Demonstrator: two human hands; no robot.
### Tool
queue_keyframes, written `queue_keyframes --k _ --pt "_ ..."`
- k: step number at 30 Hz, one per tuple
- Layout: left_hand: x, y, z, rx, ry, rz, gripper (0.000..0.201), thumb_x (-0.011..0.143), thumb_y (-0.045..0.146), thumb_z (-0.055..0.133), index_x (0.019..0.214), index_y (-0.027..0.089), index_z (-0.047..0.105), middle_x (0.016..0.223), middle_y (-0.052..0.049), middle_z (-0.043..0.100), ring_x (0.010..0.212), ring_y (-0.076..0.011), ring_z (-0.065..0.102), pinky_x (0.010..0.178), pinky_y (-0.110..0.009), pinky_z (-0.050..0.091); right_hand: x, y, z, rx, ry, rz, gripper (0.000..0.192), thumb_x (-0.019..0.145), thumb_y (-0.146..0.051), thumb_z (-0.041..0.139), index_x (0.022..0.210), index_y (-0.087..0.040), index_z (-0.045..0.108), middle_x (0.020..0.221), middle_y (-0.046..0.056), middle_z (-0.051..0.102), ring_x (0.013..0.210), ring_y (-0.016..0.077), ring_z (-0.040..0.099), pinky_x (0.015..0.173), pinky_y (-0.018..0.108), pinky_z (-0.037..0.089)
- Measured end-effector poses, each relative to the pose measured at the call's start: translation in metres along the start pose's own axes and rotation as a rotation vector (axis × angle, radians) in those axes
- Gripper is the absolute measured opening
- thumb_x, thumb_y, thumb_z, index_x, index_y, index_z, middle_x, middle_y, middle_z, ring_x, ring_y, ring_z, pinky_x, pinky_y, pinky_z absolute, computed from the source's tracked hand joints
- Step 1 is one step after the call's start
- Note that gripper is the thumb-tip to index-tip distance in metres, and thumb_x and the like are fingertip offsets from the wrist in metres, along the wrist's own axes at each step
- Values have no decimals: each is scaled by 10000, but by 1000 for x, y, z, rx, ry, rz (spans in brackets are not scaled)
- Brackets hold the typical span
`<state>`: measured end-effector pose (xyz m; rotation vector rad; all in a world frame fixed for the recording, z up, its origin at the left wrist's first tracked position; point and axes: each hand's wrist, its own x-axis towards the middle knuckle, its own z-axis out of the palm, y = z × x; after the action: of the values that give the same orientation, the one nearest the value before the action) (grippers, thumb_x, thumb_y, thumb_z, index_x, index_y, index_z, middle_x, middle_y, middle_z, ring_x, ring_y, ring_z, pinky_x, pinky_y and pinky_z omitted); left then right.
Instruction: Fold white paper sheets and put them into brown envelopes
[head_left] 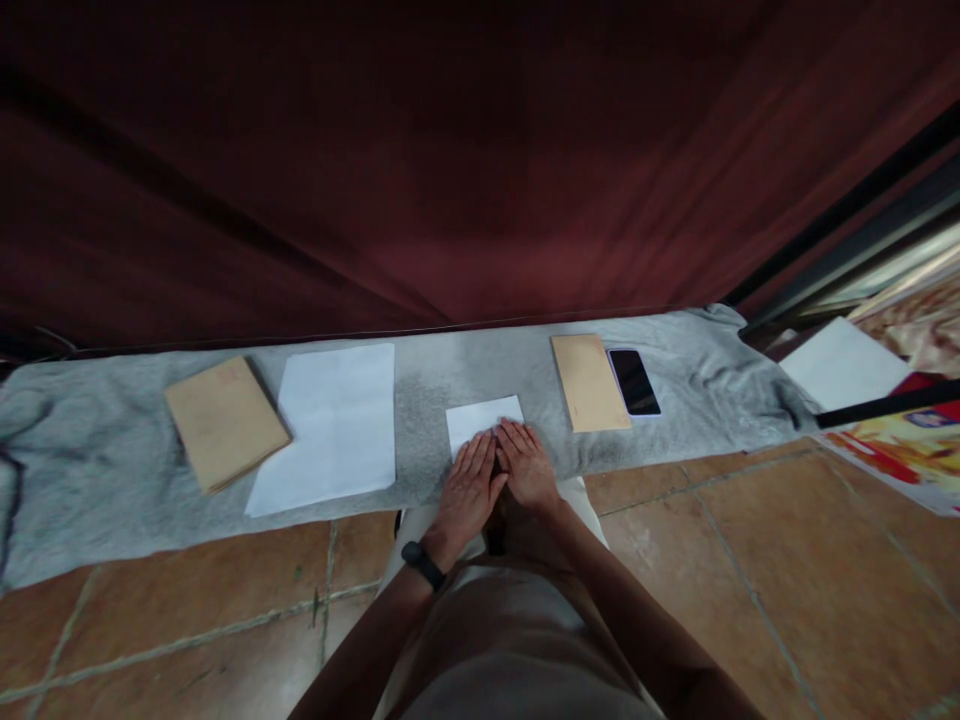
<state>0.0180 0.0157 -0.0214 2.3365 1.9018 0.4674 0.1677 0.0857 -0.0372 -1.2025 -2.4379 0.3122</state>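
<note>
Risk noted: the folded white paper (pixel 480 420) lies on a soft, rumpled grey cloth (pixel 90 470) rather than a hard surface, so uneven pressure from the palms could let the sheet creep or the crease come out crooked; sliding the hands sideways could also drag the cloth into wrinkles under it. Left hand (pixel 469 490) and right hand (pixel 529 465) lie flat, side by side, touching at the inner edges, fingers (pixel 480 455) extended and nearly together, not curled, grasping nothing, only pressing down on the near edge of the paper. The sheet extends just beyond the fingertips, its far half uncovered. Well left of the fingers lies a larger white sheet (pixel 330 425), and beyond it a brown envelope (pixel 225 420). Near the fingers on the right sits a second brown envelope (pixel 589 382) with a dark phone (pixel 634 381) touching its far side (screen off). A black band (pixel 421 563) sits on the left wrist
</note>
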Motion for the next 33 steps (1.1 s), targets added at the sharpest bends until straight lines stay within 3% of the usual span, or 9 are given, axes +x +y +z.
queue_keyframes --k 13,27,33 --pt "-2 -1 -4 30 -46 25 677 1038 459 407 1590 83 303 1638 -182 360 1555 -271 261 1276 -478 256 -2 2 -1 -48 -27 -37 455 1069 -249 391 1492 -142 519 1573 127 475 1490 233 402 1243 468 302" --pt "-31 -19 -16 74 -32 -71 707 1014 497 455 1568 69 355 1641 -193 342 1552 -296 264 1278 -492 238 -24 14 -13 -99 -7 -18 516 1084 -319 370 1543 -90 427 1565 158 478 1492 278 390 1245 511 265" --pt "-28 -16 -17 79 -17 -82 682 1018 460 462 1565 67 356 1639 -194 345 1555 -292 254 1280 -507 238 -27 19 -17 -64 -10 1 516 1082 -322 354 1552 -122 425 1570 142 477 1500 271 380 1241 517 286"
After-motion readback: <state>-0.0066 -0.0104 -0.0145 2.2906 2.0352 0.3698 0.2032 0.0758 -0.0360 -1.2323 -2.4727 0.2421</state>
